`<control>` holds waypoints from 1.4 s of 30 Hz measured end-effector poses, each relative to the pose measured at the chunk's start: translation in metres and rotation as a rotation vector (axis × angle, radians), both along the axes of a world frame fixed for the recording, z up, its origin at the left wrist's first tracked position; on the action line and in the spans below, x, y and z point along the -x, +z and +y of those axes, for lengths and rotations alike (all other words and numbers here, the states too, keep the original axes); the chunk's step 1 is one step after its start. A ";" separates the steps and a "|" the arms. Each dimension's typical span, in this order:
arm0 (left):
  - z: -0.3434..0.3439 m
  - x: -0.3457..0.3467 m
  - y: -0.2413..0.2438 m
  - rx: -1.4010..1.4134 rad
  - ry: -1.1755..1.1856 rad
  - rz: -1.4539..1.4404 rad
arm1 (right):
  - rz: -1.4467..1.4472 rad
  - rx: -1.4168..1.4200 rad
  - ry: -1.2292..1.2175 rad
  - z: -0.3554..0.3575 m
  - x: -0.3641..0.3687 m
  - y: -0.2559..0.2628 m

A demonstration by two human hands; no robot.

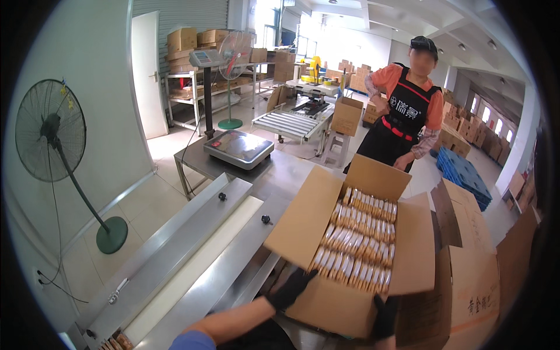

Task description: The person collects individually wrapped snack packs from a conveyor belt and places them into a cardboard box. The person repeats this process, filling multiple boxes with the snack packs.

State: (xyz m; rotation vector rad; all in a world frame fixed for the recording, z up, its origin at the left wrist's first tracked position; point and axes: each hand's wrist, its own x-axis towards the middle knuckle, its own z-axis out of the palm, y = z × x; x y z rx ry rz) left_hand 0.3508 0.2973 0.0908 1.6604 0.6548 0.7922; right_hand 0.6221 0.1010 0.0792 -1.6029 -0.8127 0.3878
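Note:
An open cardboard carton [413, 245] stands before me with its flaps spread outward. Inside are several rows of small clear-wrapped packets [358, 236], standing on edge. My left hand [292, 286], in a black glove, grips the carton's near left corner between two flaps. At the near right corner my right hand [385, 317], gloved alike, holds the carton with its thumb up; its other fingers are mostly hidden. The near flap [330, 306] hangs down between my hands.
A steel conveyor with a pale belt [197, 262] runs along the left, with packets [118, 341] at its near end. Beyond are a platform scale [238, 148] and a roller table [286, 124]. A co-worker [404, 105] stands across from me. More cartons [472, 284] sit at right.

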 end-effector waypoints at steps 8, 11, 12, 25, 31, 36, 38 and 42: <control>0.231 -0.015 0.023 0.287 0.505 -0.490 | 0.597 -0.123 0.349 0.238 -0.187 0.004; 0.277 0.105 0.012 0.419 0.636 -0.781 | 0.905 -0.699 1.189 0.241 -0.198 -0.027; 0.264 0.128 0.020 0.571 0.684 -0.857 | 0.300 -0.384 0.984 0.219 -0.188 -0.050; 0.003 0.277 -0.118 0.756 0.242 -1.326 | -3.852 -0.088 -1.341 0.079 0.163 -0.166; -0.061 0.251 -0.118 0.787 0.095 -0.478 | -3.556 -1.299 -2.215 0.065 0.247 -0.121; -0.068 0.255 -0.120 0.552 0.076 -0.327 | -3.581 -1.211 -1.948 0.082 0.238 -0.141; -0.075 0.248 -0.113 0.535 0.106 -0.396 | -3.566 -1.096 -2.085 0.085 0.242 -0.153; -0.068 0.264 -0.109 0.778 0.132 -0.826 | -3.486 -0.971 -2.206 0.088 0.241 -0.143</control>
